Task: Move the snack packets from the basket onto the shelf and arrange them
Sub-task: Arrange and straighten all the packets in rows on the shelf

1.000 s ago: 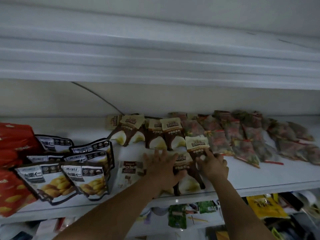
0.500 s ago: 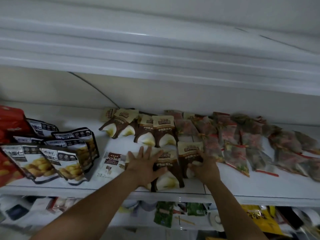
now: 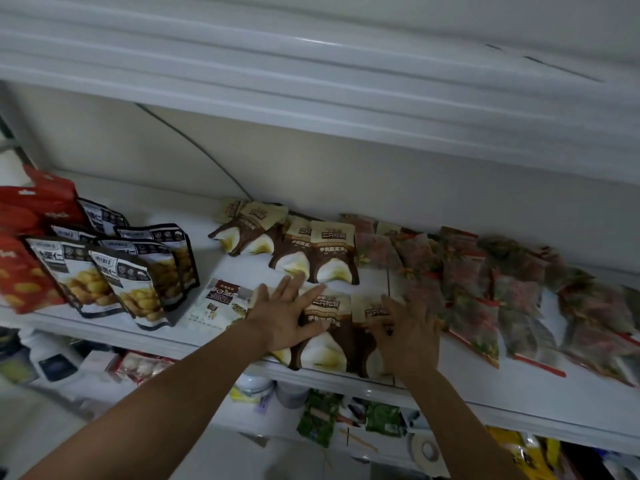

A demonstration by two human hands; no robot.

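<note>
While the person reaches onto the shelf (image 3: 519, 386), the left hand (image 3: 284, 317) spreads its fingers wide and flat over a brown snack packet (image 3: 323, 346) at the front edge. The right hand (image 3: 408, 337) lays loosely spread fingers on a second brown packet (image 3: 369, 308) just beside it. Beyond the fingertips lies a back row of brown packets (image 3: 332, 251); clear red-flecked packets (image 3: 485, 292) lie right of the right fingers.

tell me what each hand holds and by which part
Nothing is gripped. The left hand lies flat on the upper half of the front brown packet; the right hand rests open on the neighbouring packet, at its cream top.
</note>
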